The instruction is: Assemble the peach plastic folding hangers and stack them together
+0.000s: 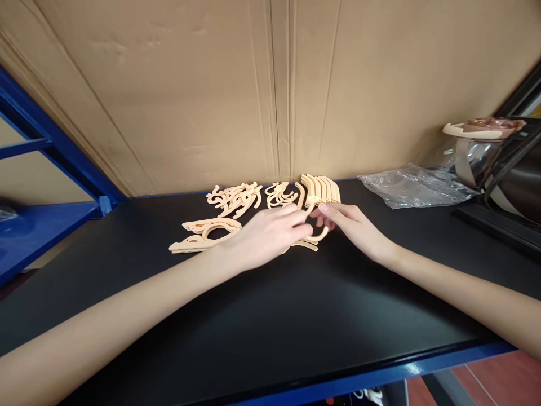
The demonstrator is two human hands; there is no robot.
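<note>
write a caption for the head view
Left hand and right hand handle pale curved pieces on a black tabletop.

curved piece (pixel 320 235) partly behind hands (pixel 270 234), visor (pixel 482 128) cropped

In front of me is a black table (pixel 296 316) with a blue edge (pixel 380 375) at 6 o'clock. A big brown cardboard wall (pixel 190 84) stands behind it at 12 o'clock. At 9 o'clock is a blue rack (pixel 51 141). At 2 o'clock a crinkly clear bag (pixel 416 189) lies flat on the table. Just past it, at 3 o'clock, I see a shiny clear shield (pixel 477 155) with a cream band (pixel 482 129) on top. Down at 5 o'clock is a bit of red floor (pixel 499 380).
</note>
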